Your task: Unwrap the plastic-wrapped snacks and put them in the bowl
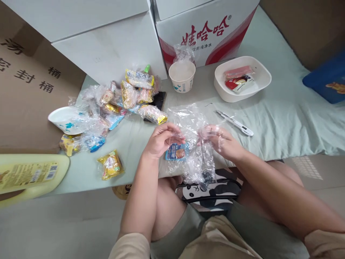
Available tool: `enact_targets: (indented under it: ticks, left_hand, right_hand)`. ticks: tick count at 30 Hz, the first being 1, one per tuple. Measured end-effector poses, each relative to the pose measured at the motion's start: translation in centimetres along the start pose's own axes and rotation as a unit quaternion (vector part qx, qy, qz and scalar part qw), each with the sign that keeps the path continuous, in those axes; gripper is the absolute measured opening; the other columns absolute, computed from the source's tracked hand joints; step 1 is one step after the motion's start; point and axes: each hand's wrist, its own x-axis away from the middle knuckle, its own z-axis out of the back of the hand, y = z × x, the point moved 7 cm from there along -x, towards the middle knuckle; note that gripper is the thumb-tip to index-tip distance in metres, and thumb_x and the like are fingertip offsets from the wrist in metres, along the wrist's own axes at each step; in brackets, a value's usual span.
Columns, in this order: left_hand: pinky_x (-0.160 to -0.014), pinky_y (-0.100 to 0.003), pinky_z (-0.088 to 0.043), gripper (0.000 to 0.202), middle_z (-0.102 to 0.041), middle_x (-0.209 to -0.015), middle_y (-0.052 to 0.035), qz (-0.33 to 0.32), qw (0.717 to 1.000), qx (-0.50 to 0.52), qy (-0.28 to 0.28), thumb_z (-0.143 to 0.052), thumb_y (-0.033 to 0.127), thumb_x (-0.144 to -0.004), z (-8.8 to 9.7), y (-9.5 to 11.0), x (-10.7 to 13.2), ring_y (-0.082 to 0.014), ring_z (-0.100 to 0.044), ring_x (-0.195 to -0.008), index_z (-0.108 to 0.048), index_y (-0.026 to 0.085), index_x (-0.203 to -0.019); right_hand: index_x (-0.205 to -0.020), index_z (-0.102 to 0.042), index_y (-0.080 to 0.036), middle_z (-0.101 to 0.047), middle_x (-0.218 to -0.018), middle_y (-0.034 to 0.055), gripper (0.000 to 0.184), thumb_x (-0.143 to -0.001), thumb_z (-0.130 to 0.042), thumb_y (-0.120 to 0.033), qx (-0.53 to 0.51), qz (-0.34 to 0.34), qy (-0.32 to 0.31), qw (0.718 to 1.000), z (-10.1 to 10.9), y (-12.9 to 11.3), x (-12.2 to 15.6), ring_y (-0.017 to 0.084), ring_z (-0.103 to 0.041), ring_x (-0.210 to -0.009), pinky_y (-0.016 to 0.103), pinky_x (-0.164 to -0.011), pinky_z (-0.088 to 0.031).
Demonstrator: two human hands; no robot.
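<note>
Between my hands stretches crinkled clear plastic wrap [192,124], hanging down past the near edge of the bed-like surface. My left hand [163,141] pinches the wrap at its left side, thumb against fingers. On the right, my right hand [222,142] grips it too, with film bunched over the fingertips. A small blue snack packet [176,152] lies just below my left fingers, among the plastic. To the left sits a yellow wrapped snack [110,164]. Beyond it is a heap of film-wrapped snacks [129,94], with a tipped paper cup [66,120] at its left side.
An upright paper cup [182,77] with film sticking up behind it stands before a white carton [205,36]. A white basin [242,91] holds packets. Nearer lies a slim white tool [235,123]. A yellow bottle [32,174] is at the left edge, a blue object [327,82] far right.
</note>
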Motion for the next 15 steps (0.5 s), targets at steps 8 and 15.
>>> enact_targets:
  ticks: [8, 15]
  left_hand:
    - [-0.061, -0.031, -0.06, 0.018, -0.071, -0.065, -0.0031, 0.013, 0.998, -0.025, 0.049, -0.07, 0.033, -0.065, 0.5, -0.5, -0.9, -0.0178, -0.07, -0.061, -0.069, 0.016, -0.068]
    - [-0.057, -0.026, -0.053, 0.038, -0.065, -0.06, -0.0009, -0.025, 0.984, -0.116, 0.132, -0.074, 0.052, -0.073, 1.4, -0.1, -1.3, -0.013, -0.062, -0.054, -0.065, 0.017, -0.062]
  right_hand:
    - [-0.084, -0.076, -0.028, -0.068, -0.12, 0.0077, 0.016, -0.085, -0.074, -0.044, -0.087, 0.051, 0.023, 0.995, 1.2, -0.8, 0.3, 0.029, -0.051, -0.136, 0.038, -0.082, -0.061]
    - [-0.102, -0.077, -0.027, -0.06, -0.136, 0.0102, 0.032, -0.091, -0.064, -0.054, 0.021, 0.074, -0.071, 0.995, 1.0, -1.6, 0.4, 0.03, -0.046, -0.141, 0.041, -0.091, -0.058]
